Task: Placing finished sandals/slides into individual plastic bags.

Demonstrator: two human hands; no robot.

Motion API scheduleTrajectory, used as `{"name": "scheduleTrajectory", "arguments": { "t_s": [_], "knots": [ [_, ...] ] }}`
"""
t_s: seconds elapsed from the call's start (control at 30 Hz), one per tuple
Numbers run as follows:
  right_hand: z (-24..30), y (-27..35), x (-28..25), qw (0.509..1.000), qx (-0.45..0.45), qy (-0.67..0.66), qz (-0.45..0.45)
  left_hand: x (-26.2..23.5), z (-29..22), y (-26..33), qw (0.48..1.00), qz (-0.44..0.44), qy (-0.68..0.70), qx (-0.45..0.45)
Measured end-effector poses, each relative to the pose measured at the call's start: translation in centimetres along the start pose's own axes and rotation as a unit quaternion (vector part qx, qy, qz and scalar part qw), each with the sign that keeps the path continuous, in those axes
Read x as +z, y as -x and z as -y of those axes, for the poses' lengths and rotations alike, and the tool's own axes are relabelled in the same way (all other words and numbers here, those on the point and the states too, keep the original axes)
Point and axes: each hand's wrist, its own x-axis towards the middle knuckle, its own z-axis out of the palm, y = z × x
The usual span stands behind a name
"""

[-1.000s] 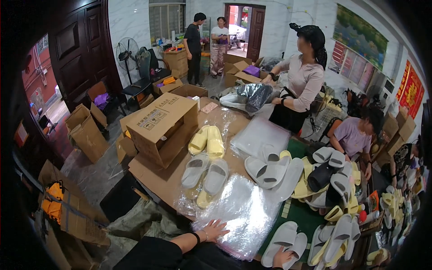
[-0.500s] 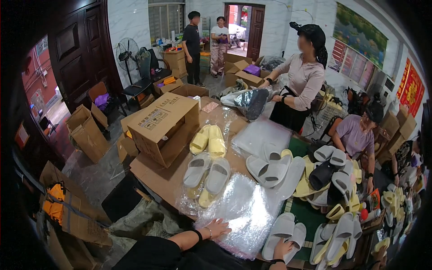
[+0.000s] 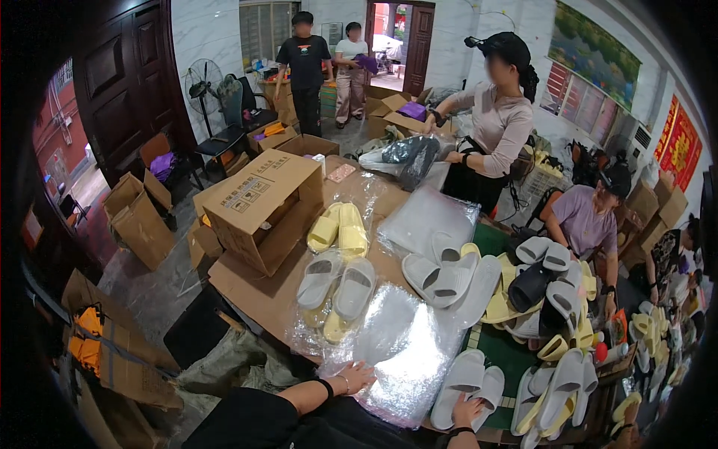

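Observation:
My left hand (image 3: 357, 379) lies flat, fingers spread, on the near left corner of a stack of clear plastic bags (image 3: 407, 337). At the near table edge my right hand (image 3: 467, 410) rests with fingers stretched out on the heel end of a pair of grey slippers (image 3: 465, 374). Beyond the stack, a grey pair of slippers (image 3: 353, 288) lies in clear plastic over yellow ones. Farther back is a yellow pair (image 3: 351, 228), also on clear plastic. More grey slippers (image 3: 441, 280) lie to the right of the stack.
An open cardboard box (image 3: 265, 202) stands on the table's left. Across the table, a person (image 3: 497, 112) handles a bagged dark item (image 3: 419, 161). A heap of grey, yellow and black slippers (image 3: 535, 292) covers the right side. Cartons (image 3: 138, 221) stand on the floor at left.
Both my hands keep nearly the same places. The person across the table has shifted the bagged item slightly. At the back, the person in black has turned toward me.

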Motion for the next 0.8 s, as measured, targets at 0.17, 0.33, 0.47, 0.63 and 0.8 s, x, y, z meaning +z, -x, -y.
{"name": "scheduleTrajectory", "arguments": {
  "t_s": [0.17, 0.33, 0.47, 0.63, 0.8],
  "knots": [
    [-0.7, -1.1, 1.1, 1.000, 0.013, 0.010, 0.011, 0.1, 0.0, -0.2, 1.000, -0.017, -0.001, 0.000],
    [0.1, -0.1, -0.1, 1.000, 0.000, 0.006, 0.004, 0.0, -0.1, 0.0, 1.000, -0.021, -0.004, -0.001],
    [0.1, 0.3, -0.1, 1.000, -0.016, 0.001, -0.019, 0.5, 0.0, 0.0, 1.000, -0.026, -0.002, -0.005],
    [-0.8, -0.7, 1.4, 1.000, -0.011, 0.012, -0.025, 0.5, 0.0, -0.2, 1.000, -0.012, -0.011, -0.007],
    [-0.1, -0.4, 0.7, 1.000, -0.010, 0.012, -0.009, 0.6, 0.1, -0.4, 1.000, -0.006, -0.006, -0.007]
  ]
}}
